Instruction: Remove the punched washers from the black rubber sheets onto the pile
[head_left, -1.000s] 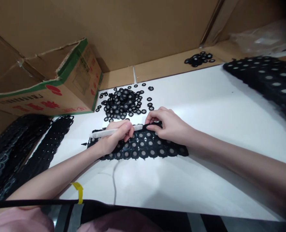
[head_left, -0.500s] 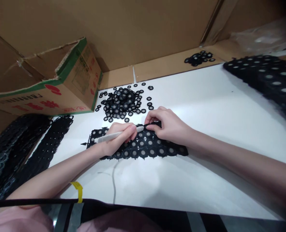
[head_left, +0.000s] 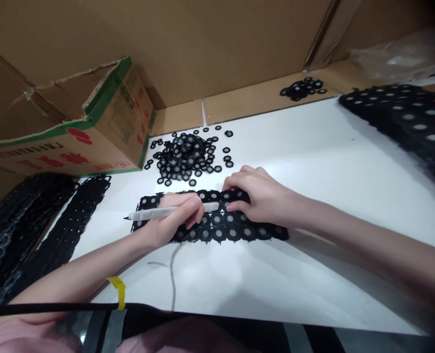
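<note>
On the white table lies a black rubbery sheet (head_left: 217, 233) with rows of round cells, many showing pale grey discs. My left hand (head_left: 180, 211) is closed around a white pen-like tool (head_left: 153, 213). The tool's dark pointed tip faces left, and its blunt end lies over the middle of the sheet. At the sheet's far right part, my right hand (head_left: 263, 193) grips the far edge between thumb and curled fingers. Two discs show in the gap between them. Both hands cover parts of the sheet.
Behind the sheet is a pile of small black rings with grey centres (head_left: 184, 154). A cardboard box (head_left: 117, 117) stands at the left, with black perforated sheets (head_left: 73, 215) before it. Another disc-filled sheet (head_left: 404, 115) lies right, near a smaller ring heap (head_left: 301, 89).
The sheet's far edge has come down flatter. My right hand has shifted slightly right and toward me. The tool in my left hand has tilted nearer level, its pointed tip more exposed.
</note>
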Motion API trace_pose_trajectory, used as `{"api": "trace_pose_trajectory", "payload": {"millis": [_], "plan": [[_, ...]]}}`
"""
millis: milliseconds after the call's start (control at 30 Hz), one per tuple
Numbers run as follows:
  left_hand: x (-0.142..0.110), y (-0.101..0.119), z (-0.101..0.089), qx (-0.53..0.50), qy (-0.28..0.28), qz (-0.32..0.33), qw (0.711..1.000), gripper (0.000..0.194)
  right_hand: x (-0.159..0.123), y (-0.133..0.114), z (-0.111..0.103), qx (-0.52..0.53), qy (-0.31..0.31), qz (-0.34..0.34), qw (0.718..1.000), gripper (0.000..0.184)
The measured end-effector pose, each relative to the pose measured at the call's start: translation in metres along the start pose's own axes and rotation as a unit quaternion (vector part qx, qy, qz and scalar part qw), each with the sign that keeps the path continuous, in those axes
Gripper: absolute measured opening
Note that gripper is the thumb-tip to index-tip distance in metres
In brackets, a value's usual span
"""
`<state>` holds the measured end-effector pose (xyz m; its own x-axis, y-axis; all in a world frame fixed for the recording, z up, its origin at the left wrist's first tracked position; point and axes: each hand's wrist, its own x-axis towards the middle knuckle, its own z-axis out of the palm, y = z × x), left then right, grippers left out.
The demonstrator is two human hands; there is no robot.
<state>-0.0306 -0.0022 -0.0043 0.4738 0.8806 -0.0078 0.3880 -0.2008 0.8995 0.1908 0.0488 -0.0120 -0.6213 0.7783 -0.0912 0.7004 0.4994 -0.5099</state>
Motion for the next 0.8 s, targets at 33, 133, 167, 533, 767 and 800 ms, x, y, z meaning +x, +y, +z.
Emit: {"api": "trace_pose_trajectory", "payload": {"millis": [33,133,167,533,767,800], "plan": [[-0.0002,0.0022,0.0006,0.012,-0.01,-0.004,1.0,0.044,-0.0002,0.0004,0.0009,-0.001,0.0,0.006,1.0,0.011],[0.0012,0.0056,0.0016,0.027,-0.018,0.002,0.999,0.043,-0.0005,0.0012,0.0028,0.003,0.005,0.014,1.0,0.01],[0.0018,0.0057,0.0017,0.028,-0.017,0.006,0.999,0.043,-0.0005,0.0012,0.0031,0.004,0.005,0.014,1.0,0.009],[0.0028,0.008,0.0072,0.038,-0.022,0.012,0.999,0.043,0.0001,0.0001,0.0038,0.006,0.005,0.019,1.0,0.009],[0.0052,0.0093,0.0042,0.046,-0.074,0.004,0.996,0.045,-0.0008,-0.0017,-0.0002,-0.009,-0.006,0.017,1.0,0.007],[0.005,0.0089,0.0043,0.047,-0.072,0.005,0.996,0.044,-0.0011,-0.0023,-0.0015,-0.008,-0.009,0.019,1.0,0.009]]}}
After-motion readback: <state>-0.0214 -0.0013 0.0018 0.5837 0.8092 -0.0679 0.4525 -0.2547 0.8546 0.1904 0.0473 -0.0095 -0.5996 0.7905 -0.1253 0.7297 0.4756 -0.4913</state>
